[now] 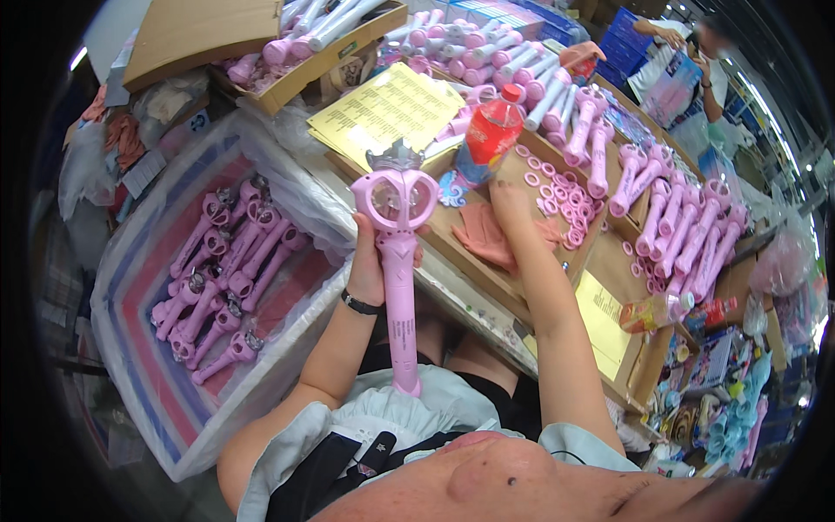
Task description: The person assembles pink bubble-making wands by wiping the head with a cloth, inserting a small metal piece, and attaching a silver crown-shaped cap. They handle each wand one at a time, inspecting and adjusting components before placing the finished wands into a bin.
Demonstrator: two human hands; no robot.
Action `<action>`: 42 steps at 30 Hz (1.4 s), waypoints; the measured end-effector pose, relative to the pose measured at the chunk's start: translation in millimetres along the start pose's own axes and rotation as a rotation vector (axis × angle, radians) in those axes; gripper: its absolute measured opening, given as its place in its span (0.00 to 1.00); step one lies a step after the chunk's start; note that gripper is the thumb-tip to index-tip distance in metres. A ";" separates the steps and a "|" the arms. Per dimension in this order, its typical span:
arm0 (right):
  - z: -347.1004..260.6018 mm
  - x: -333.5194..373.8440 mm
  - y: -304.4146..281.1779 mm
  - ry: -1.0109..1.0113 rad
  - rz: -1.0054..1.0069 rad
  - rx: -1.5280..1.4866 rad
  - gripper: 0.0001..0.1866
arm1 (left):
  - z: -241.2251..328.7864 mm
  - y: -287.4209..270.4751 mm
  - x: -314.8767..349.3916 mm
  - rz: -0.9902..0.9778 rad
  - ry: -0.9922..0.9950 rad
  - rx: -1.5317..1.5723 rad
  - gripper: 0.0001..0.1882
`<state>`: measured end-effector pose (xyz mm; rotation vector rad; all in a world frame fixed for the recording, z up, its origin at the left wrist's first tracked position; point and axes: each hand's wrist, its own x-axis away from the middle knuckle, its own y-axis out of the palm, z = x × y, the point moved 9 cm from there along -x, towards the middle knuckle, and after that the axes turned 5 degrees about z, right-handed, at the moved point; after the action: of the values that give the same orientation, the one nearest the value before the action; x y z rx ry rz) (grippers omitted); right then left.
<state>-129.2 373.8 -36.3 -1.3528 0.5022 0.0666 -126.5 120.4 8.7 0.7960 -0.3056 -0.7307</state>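
Upright in front of my body is a pink toy wand [399, 287] with a clear round head and a silver crown on top. My left hand [369, 265] is closed around it just below the head. Over the cardboard tray on the table, my right hand [511, 207] has its fingers curled in; what they hold, if anything, is hidden. An orange cloth [487, 237] lies beside and under that wrist. Close by stands a bottle with a red cap and red label [492, 130], and a small blue ornament [452, 188] lies by its base.
To the left, a plastic-lined striped bin [148, 365] holds several crowned pink wands. Pink rings [557, 196] lie scattered in the tray. Yellow printed sheets [383, 113], rows of pink wands [687, 217] and a drink bottle [652, 313] surround the work area. Another person [687, 70] stands far right.
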 end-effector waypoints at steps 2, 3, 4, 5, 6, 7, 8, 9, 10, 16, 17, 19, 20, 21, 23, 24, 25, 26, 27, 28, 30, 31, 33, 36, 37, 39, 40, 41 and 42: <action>-4.2 2.5 -8.7 0.010 -0.053 0.009 0.11 | -0.1 -3.5 -4.0 0.001 0.002 -0.022 0.43; -6.6 0.9 -28.0 0.079 0.000 -0.082 0.15 | -2.3 -5.6 -5.5 0.008 -0.013 -0.002 0.43; -16.0 2.0 -64.8 0.071 0.184 -0.319 0.18 | -4.9 -6.0 -7.0 0.004 -0.024 0.016 0.43; -22.2 11.1 -101.2 0.092 0.342 -0.546 0.21 | -8.5 -7.0 -8.0 0.013 -0.036 0.013 0.43; -26.7 23.3 -122.3 0.174 0.370 -0.891 0.22 | -11.2 -5.7 -8.5 0.005 -0.036 -0.008 0.43; -33.5 39.3 -140.2 0.234 0.394 -1.256 0.24 | -16.0 -3.0 -8.4 -0.008 -0.053 0.005 0.43; -47.2 62.2 -162.6 0.205 0.414 -1.469 0.19 | -19.9 1.1 -7.2 -0.022 -0.063 0.013 0.43; -59.4 83.3 -183.8 0.172 0.491 -1.516 0.17 | -24.9 3.0 -6.0 -0.008 -0.080 0.006 0.43; -75.2 98.3 -207.4 0.013 0.550 -1.458 0.16 | -29.1 9.2 -3.4 -0.034 -0.098 0.001 0.43; -95.4 133.2 -233.0 -0.050 0.757 -1.193 0.18 | -28.4 46.5 13.0 -0.129 -0.109 -0.093 0.45; -96.9 134.4 -235.7 -0.081 0.746 -1.177 0.19 | -25.4 52.3 14.6 -0.149 -0.091 -0.114 0.45; -98.8 140.6 -245.0 -0.136 0.763 -1.127 0.19 | -23.7 58.0 17.1 -0.136 -0.081 -0.133 0.45; -99.5 145.1 -250.9 -0.156 0.793 -1.094 0.19 | -23.9 60.1 18.1 -0.128 -0.075 -0.140 0.45; -100.6 148.8 -256.6 -0.186 0.817 -1.058 0.18 | -23.8 62.9 18.5 -0.131 -0.060 -0.137 0.45; -102.8 150.1 -260.9 -0.189 0.792 -0.980 0.18 | -24.7 66.9 19.8 -0.137 -0.038 -0.133 0.44; -104.0 150.2 -262.3 -0.193 0.776 -0.940 0.18 | -26.6 67.5 20.7 -0.135 -0.048 -0.131 0.44; -103.6 151.6 -265.1 -0.193 0.803 -0.929 0.17 | -27.7 67.5 21.8 -0.133 -0.060 -0.129 0.43; -103.1 152.9 -267.5 -0.193 0.832 -0.918 0.17 | -27.2 67.6 23.0 -0.138 -0.063 -0.129 0.43; -102.6 153.9 -269.0 -0.188 0.838 -0.898 0.17 | -26.3 65.6 23.8 -0.117 -0.059 -0.156 0.42; -101.8 154.9 -270.2 -0.160 0.846 -0.838 0.16 | -24.3 63.8 25.0 -0.102 -0.046 -0.185 0.41; -99.5 158.0 -271.7 -0.091 0.825 -0.708 0.15 | -18.5 62.9 26.8 -0.111 -0.024 -0.255 0.40; -95.7 157.3 -269.6 -0.038 0.796 -0.689 0.15 | -15.9 64.1 27.6 -0.135 -0.013 -0.295 0.39; -87.2 158.0 -265.3 0.064 0.737 -0.655 0.14 | -10.9 64.3 26.4 -0.138 0.005 -0.268 0.36; -83.4 157.8 -259.0 0.076 0.625 -0.612 0.12 | -0.3 59.8 23.1 -0.076 0.101 -0.364 0.35; -81.9 157.6 -256.4 0.081 0.594 -0.608 0.12 | 2.3 60.9 20.7 -0.078 0.138 -0.429 0.32; -78.8 157.3 -251.2 0.093 0.544 -0.612 0.11 | -4.2 60.6 19.2 -0.101 0.061 -0.423 0.31; -77.9 157.6 -249.4 0.098 0.532 -0.612 0.10 | -7.3 59.4 18.8 -0.106 0.022 -0.422 0.31; -77.3 157.5 -247.3 0.101 0.520 -0.613 0.10 | -9.9 58.3 19.8 -0.104 0.002 -0.415 0.30; -77.0 157.4 -245.2 0.105 0.510 -0.613 0.10 | -12.4 56.2 21.3 -0.093 -0.016 -0.405 0.30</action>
<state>68.7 206.7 118.0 -1.7958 0.9597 0.6108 -78.1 139.0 41.6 0.4219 -0.1274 -0.8524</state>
